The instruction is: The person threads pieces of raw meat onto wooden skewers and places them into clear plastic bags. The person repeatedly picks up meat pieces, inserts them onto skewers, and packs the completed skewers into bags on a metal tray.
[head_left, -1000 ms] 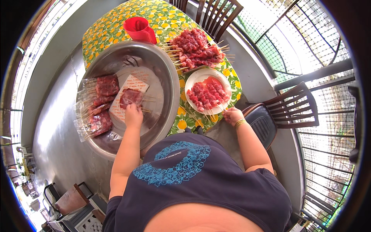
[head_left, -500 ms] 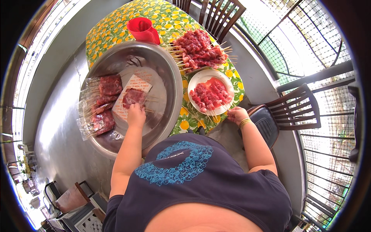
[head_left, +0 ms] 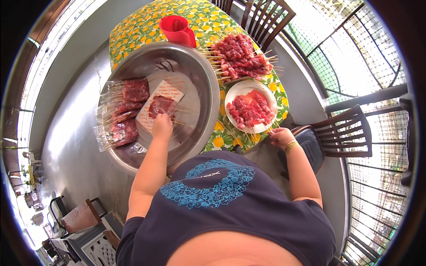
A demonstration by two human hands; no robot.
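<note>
My left hand [head_left: 162, 126] reaches into a big steel basin [head_left: 207, 84]. Its fingers are closed at the lower edge of a plastic-wrapped pack of skewered meat [head_left: 162, 105], which lies on a white card with orange print [head_left: 171, 90]. Beside the card, on the basin's left side, are several bagged packs of meat skewers [head_left: 134, 91], their sticks pointing left. At the near right rim of a white plate [head_left: 229, 116], my right hand [head_left: 282, 138] pinches the stick end of a meat skewer. Raw red meat skewers [head_left: 250, 110] lie on that plate, tips hidden under meat.
A heap of raw meat skewers [head_left: 239, 57] sits behind the plate, sticks poking out both sides. Past the basin stands a red plastic jug [head_left: 177, 30]. The table has a lemon-patterned cloth [head_left: 133, 35]. A dark wooden chair [head_left: 341, 133] stands close to my right arm.
The whole view has shifted, moving the table rightward in the picture. My right hand's fingers have stretched a little toward the stick ends. My left hand stays at the pack.
</note>
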